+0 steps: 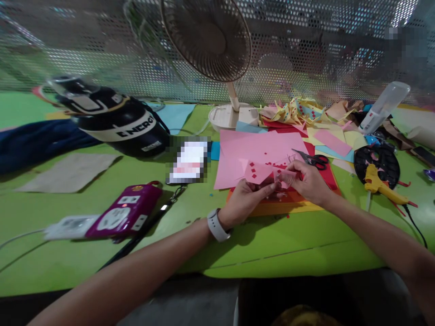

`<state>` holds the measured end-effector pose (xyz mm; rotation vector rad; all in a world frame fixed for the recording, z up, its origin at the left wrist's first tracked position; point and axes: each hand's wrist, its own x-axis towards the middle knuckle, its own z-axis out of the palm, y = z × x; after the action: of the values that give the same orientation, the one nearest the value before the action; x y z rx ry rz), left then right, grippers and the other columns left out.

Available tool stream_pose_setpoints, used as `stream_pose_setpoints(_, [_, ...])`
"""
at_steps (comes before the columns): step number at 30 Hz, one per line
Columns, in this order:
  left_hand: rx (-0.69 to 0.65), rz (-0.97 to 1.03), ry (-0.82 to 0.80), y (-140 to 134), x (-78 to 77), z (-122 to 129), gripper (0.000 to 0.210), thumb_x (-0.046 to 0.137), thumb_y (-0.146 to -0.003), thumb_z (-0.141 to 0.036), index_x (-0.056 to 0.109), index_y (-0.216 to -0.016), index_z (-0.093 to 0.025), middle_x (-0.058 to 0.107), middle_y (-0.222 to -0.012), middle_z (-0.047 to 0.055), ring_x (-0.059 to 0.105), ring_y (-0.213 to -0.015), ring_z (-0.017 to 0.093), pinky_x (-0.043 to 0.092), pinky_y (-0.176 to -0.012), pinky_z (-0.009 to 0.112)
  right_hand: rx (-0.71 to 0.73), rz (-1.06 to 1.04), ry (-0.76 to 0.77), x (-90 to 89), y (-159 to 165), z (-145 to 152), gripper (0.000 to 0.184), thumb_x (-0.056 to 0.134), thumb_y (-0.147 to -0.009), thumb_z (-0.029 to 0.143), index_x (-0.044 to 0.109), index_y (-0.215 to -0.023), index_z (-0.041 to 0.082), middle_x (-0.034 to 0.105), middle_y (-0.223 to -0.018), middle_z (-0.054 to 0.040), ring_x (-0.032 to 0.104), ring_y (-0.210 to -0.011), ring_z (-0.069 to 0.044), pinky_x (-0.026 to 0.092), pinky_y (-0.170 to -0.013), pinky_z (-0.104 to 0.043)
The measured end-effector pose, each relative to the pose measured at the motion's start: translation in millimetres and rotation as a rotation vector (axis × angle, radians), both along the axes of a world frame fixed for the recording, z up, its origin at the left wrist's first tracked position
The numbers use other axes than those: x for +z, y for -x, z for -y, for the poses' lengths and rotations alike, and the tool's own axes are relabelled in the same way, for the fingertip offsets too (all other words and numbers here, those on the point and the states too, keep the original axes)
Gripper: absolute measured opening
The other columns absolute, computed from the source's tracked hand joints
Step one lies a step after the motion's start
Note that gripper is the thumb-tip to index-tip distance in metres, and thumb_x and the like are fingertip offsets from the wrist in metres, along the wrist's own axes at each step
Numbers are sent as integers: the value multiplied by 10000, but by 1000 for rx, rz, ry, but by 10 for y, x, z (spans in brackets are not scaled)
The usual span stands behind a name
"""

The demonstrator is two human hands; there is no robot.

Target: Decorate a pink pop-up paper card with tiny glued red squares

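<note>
A piece of pink paper (258, 172) dotted with small red diamonds is held up between my two hands. My left hand (246, 199), with a pale watch on its wrist, is closed on the lower left part of it. Thumb and fingers of my right hand (307, 181) pinch its right end. Beneath lie a large pink sheet (234, 156) and red and orange sheets (288, 204). Small red bits (270, 164) are scattered on the pink sheet. Black scissors (314, 160) rest just beyond my right hand.
A yellow glue gun (380, 185) lies over a black round tray (390, 165) at right. Paper scraps (306, 113) pile up behind, beside a fan (234, 115). Leftward are a phone (190, 160), a purple power strip (125, 210) and a large black bottle (118, 122).
</note>
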<state>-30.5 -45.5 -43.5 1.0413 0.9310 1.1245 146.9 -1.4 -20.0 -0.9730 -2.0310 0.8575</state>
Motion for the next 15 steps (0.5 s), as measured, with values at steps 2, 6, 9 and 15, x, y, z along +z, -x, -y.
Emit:
stream_pose_setpoints(2, [3, -7, 6, -2, -4, 2, 296, 826, -685, -394, 750, -840, -154, 785, -780, 65, 746, -662, 187, 628, -721, 316, -3, 3, -12, -11, 3, 0, 506, 497, -880, 676, 547, -692, 209, 552, -645, 16, 491, -615, -129, 384, -607, -275])
stream_pose_setpoints(6, [12, -7, 12, 2, -19, 5, 308, 836, -671, -394, 740, -828, -147, 781, -757, 65, 749, -671, 196, 628, -731, 323, -31, -35, -22, -29, -20, -18, 530, 421, -914, 676, 523, -675, 213, 531, -630, 16, 490, -608, -132, 387, -597, -277])
stream_pose_setpoints(9, [-2, -34, 34, 11, -25, 2, 311, 828, -677, -410, 738, -789, -134, 776, -732, 69, 750, -677, 199, 627, -739, 319, -93, -112, -26, -30, -40, -36, 497, 431, -924, 651, 565, -735, 211, 590, -694, 3, 550, -673, -142, 428, -654, -274])
stream_pose_setpoints(15, [-18, 6, 15, 22, -49, -12, 317, 830, -682, -384, 741, -853, -133, 780, -750, 49, 746, -669, 174, 627, -711, 287, -7, -70, -94, -56, -16, -22, 424, 536, -903, 600, 619, -783, 203, 654, -751, -14, 592, -702, -143, 454, -681, -280])
